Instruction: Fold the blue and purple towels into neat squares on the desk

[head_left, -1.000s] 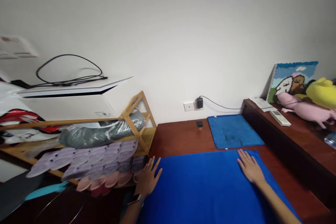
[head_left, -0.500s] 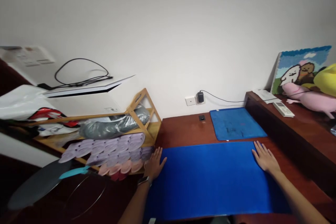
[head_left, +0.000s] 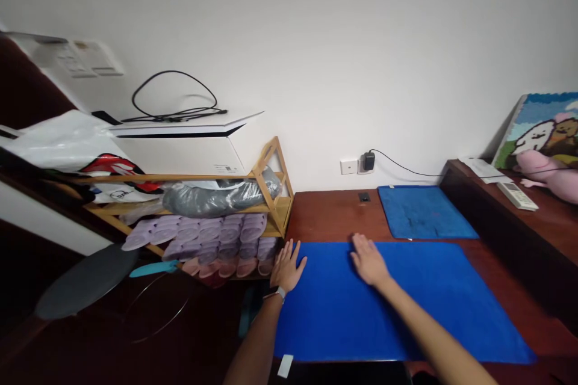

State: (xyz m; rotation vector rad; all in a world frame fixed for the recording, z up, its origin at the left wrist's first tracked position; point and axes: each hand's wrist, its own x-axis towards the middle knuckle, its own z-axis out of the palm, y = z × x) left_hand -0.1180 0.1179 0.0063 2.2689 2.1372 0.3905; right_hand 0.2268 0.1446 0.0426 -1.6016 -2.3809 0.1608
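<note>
A bright blue cloth (head_left: pixel 343 319) lies spread flat on the reddish-brown wooden desk (head_left: pixel 325 216), with a white tag (head_left: pixel 285 366) at its near left corner. My left hand (head_left: pixel 287 267) rests on the cloth's far left corner, fingers spread; a watch is on that wrist. Near the middle of the far edge, my right hand (head_left: pixel 369 260) lies on the cloth with its fingers stretched out and close together. Neither hand grips anything. Beyond the cloth to the right lies a smaller, stained blue cloth (head_left: pixel 427 212).
Left of the desk stands a wooden rack (head_left: pixel 275 192) with purple and pink slippers (head_left: pixel 212 234) and a white box (head_left: pixel 185 153) on top. A black charger (head_left: pixel 369 160) is plugged into the wall. On the raised right ledge are a remote control (head_left: pixel 517 195) and a pink plush toy (head_left: pixel 548 171).
My right hand has moved left along the cloth's far edge, from the far right corner to near the middle. My left hand stays at the left corner. The view has shifted left.
</note>
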